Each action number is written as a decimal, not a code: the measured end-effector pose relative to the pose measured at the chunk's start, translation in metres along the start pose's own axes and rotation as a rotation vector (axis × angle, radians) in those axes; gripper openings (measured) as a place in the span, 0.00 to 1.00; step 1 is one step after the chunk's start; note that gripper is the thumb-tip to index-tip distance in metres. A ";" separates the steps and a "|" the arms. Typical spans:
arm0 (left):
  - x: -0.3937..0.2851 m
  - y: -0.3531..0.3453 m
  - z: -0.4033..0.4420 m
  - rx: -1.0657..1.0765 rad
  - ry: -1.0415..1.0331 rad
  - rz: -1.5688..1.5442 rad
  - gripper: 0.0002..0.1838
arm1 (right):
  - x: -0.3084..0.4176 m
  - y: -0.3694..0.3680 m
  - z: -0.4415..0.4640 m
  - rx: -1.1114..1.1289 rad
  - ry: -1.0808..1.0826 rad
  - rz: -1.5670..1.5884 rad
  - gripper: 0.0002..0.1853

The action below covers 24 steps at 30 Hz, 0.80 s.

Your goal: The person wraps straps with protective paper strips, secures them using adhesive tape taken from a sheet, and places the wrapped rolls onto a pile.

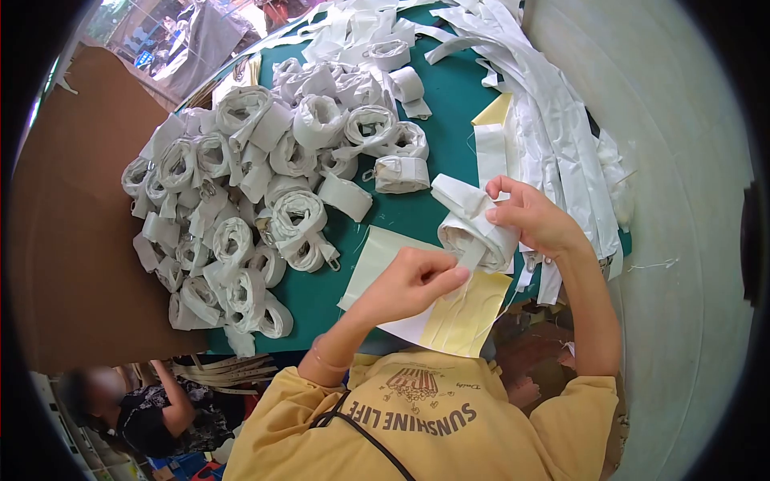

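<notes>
Along the far left, a brown panel (88,216) borders the green table (453,128), and below it sits another person (144,425) in a dark patterned top. Next comes a heap of white rolls (257,180), stacked several deep, with small metal clips (333,263) showing at some ends.

Right of the heap, the left hand (413,280) is closed, its thumb and forefinger apparently pinching a narrow tail at the lower side of the held roll (475,227); the remaining fingers are curled in. That roll is up off the table's near edge, between the 2 hands, above a pale and yellow sheet (465,313). It should be light and soft, bending easily, with a smooth face that may slip and layers that could loosen if gripped by the outer turn alone. Better to take it across the full width, thumb on the outside and a finger behind, so the coils stay together. It looks matt white and creased, wound in uneven turns, with a wide flap standing out at its top.

On its right, the right hand (537,216) pinches the roll's upper side between thumb and bent forefinger. Farther right, long white strips (553,136) trail down the table.
</notes>
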<state>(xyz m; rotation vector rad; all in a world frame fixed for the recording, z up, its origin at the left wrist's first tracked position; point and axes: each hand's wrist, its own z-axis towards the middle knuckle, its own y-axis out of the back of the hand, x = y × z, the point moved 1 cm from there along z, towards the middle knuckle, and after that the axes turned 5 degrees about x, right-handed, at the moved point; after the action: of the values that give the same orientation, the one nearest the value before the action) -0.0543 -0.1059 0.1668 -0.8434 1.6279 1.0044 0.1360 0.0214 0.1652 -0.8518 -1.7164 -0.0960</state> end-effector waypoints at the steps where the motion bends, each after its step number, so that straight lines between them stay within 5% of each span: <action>1: -0.002 0.002 -0.005 -0.116 -0.063 -0.071 0.12 | 0.001 0.000 0.000 0.017 -0.020 0.004 0.18; 3: -0.004 0.025 0.002 -0.565 -0.278 0.024 0.14 | 0.004 0.003 0.000 0.031 -0.046 0.009 0.18; 4: -0.017 0.038 0.008 -0.564 -0.212 0.089 0.17 | 0.004 0.002 -0.001 0.095 -0.057 0.000 0.18; 6: -0.012 0.049 0.035 -0.336 -0.184 0.123 0.22 | 0.002 -0.001 -0.002 0.163 -0.083 -0.015 0.18; 7: -0.017 0.056 0.043 0.018 0.055 -0.015 0.28 | 0.002 -0.004 0.000 0.202 -0.105 -0.025 0.18; 9: -0.028 0.052 0.047 0.330 0.293 0.053 0.34 | 0.007 -0.004 0.004 0.258 -0.168 -0.051 0.19; 11: -0.030 0.044 0.046 0.374 0.410 0.191 0.35 | 0.011 0.001 0.005 0.284 -0.193 -0.083 0.20; 13: -0.032 0.033 0.039 0.109 0.433 -0.046 0.30 | 0.009 -0.001 0.004 0.317 -0.229 -0.111 0.21; 14: -0.025 0.031 0.040 0.105 0.435 -0.047 0.30 | 0.008 -0.006 0.003 0.219 -0.139 -0.104 0.23; 16: -0.005 0.031 0.045 0.086 0.437 -0.552 0.25 | 0.005 -0.016 0.001 0.128 -0.046 -0.104 0.26; 18: -0.004 0.030 0.040 0.018 0.446 -0.615 0.23 | 0.000 -0.026 -0.011 -0.525 0.489 -0.488 0.31; 19: -0.010 0.031 0.038 -0.076 0.505 -0.689 0.23 | -0.004 -0.035 -0.019 -0.650 0.677 -0.574 0.33; 21: -0.020 0.034 0.036 -0.183 0.539 -0.824 0.25 | -0.040 -0.046 -0.029 -0.645 1.018 -1.217 0.32; 24: -0.023 0.031 0.034 -0.187 0.543 -0.906 0.25 | -0.057 -0.070 -0.026 -0.676 1.067 -1.589 0.29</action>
<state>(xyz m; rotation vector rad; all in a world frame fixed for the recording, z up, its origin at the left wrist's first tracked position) -0.0632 -0.0611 0.1902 -1.8752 1.3150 0.2787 0.1209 -0.0699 0.1495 0.3650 -0.8720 -1.8689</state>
